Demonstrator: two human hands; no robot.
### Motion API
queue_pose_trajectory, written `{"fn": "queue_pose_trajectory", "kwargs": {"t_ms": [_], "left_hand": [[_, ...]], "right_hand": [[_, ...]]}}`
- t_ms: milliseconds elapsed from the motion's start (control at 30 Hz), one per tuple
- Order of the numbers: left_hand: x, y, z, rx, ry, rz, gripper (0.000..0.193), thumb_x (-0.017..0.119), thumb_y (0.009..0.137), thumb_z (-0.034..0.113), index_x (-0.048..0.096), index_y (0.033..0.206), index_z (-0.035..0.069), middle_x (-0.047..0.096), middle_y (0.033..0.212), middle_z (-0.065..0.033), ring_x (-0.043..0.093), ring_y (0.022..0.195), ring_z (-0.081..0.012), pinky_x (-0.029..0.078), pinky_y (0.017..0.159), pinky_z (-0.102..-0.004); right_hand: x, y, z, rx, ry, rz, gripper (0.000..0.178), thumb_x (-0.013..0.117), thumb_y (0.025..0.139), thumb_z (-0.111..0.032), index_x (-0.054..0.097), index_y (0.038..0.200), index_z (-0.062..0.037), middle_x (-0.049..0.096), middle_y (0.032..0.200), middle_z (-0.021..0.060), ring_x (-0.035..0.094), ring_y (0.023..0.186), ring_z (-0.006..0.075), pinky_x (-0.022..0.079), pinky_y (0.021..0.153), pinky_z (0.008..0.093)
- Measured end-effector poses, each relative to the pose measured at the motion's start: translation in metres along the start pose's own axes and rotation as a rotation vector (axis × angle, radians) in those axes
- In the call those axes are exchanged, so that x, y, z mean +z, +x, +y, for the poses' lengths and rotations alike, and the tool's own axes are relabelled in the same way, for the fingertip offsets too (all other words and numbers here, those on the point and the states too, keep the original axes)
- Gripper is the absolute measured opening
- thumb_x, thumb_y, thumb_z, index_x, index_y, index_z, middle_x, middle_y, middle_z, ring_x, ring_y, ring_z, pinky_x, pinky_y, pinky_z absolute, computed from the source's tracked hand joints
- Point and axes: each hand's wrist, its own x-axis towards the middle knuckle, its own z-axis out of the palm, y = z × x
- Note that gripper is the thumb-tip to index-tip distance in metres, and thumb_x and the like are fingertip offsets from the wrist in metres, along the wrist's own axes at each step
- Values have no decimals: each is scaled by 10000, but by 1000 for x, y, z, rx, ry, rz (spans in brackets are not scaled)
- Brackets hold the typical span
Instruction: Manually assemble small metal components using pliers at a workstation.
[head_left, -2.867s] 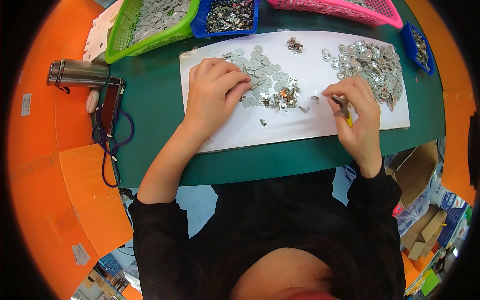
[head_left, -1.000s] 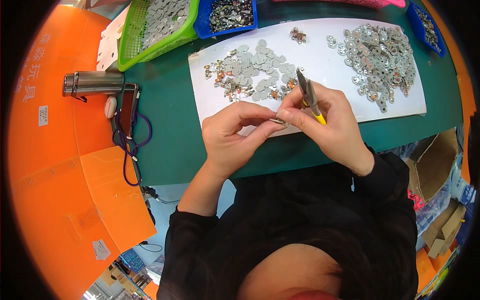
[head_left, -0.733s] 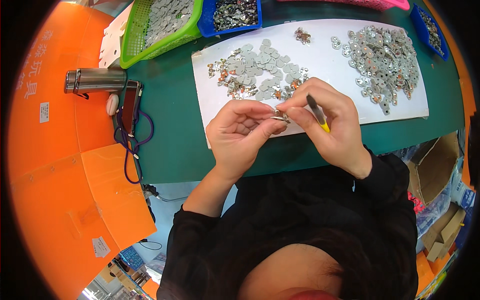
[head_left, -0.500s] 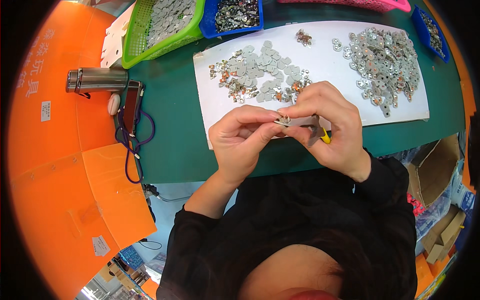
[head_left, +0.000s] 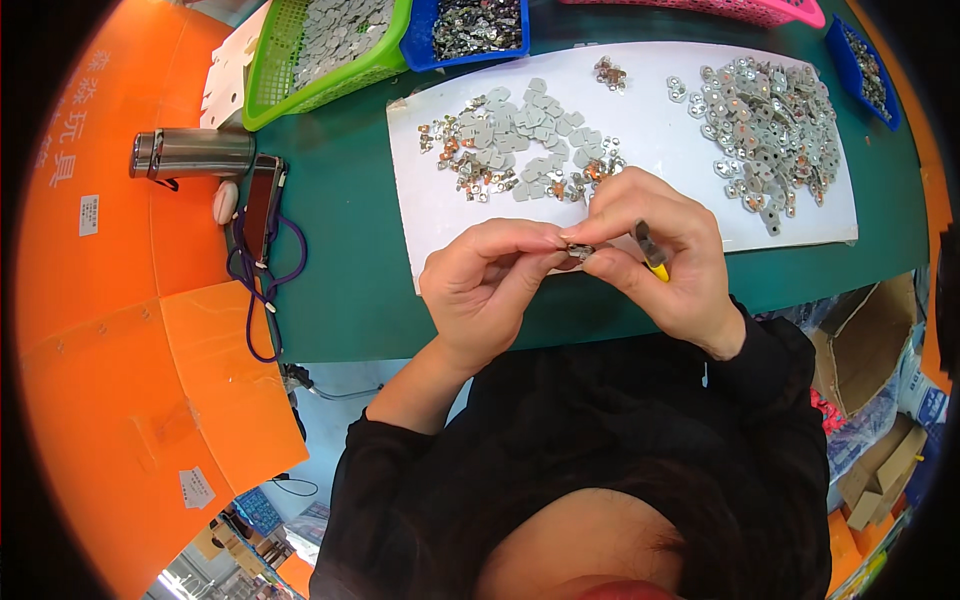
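Thumb and forefinger of my left hand (head_left: 478, 288) are closed on one side of a small silvery metal piece (head_left: 579, 251). From the other side the fingertips of my right hand (head_left: 690, 262) pinch the same piece, and the fingers largely hide its shape. Tucked in the right palm is a hand tool, apparently pliers (head_left: 647, 242), with a dark metal head and a yellow grip. Just beyond the hands, on a white board (head_left: 655, 120), lie flat grey metal plates (head_left: 540, 125) mixed with small silver and copper-coloured fittings (head_left: 470, 180).
Assembled-looking metal pieces (head_left: 775, 130) form a heap on the board's right. A green basket (head_left: 335, 95), blue trays (head_left: 465, 58) (head_left: 862, 75) and a pink basket (head_left: 700, 8) stand around it. A steel flask (head_left: 195, 155) and corded phone (head_left: 262, 210) lie left.
The metal piece has been turned between the fingertips, and my right fingers have shifted around it. In the right palm the tool's head now points up more steeply.
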Motion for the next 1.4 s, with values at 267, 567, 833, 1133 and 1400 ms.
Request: {"fn": "queue_pose_trajectory", "kwargs": {"t_ms": [267, 567, 833, 1133, 1400], "left_hand": [[8, -2, -3, 0, -46, 94, 120, 579, 939, -113, 592, 1045, -56, 673, 1023, -163, 707, 910, -212, 600, 842, -315], [16, 3, 1, -55, -111, 169, 142, 610, 920, -110, 617, 1051, -56, 682, 1031, -142, 701, 918, -196, 596, 812, -307], [17, 6, -10, 172, 311, 226, 243, 749, 788, -90, 704, 1008, 1, 732, 962, -130, 719, 862, -224, 577, 740, -287], [1, 3, -3, 301, 518, 48, 218, 694, 828, -128, 672, 1023, -33, 715, 1022, -176, 719, 900, -250, 583, 761, -312], [-2, 11, -4, 487, 710, 55, 324, 712, 769, -34, 692, 1092, -44, 711, 999, -158, 714, 857, -279, 595, 728, -332]], "right_hand": [[6, 2, 7, -149, -228, 107, 207, 767, 823, -94, 727, 1020, -41, 593, 882, 81, 564, 820, 210, 454, 721, 306], [-3, 9, 10, -421, -609, 141, 264, 803, 769, -133, 728, 1015, -72, 612, 883, 81, 573, 834, 261, 468, 720, 339], [10, 2, 13, -182, -319, 184, 388, 766, 646, 35, 747, 1014, -85, 612, 885, 73, 575, 862, 249, 479, 723, 322], [10, 3, 12, -252, -472, 167, 304, 789, 709, -52, 752, 1008, -92, 616, 901, 71, 571, 863, 277, 486, 762, 365], [10, 10, 5, -452, -709, 144, 238, 810, 751, -210, 755, 958, -105, 609, 901, 59, 559, 845, 278, 477, 719, 365]]}}
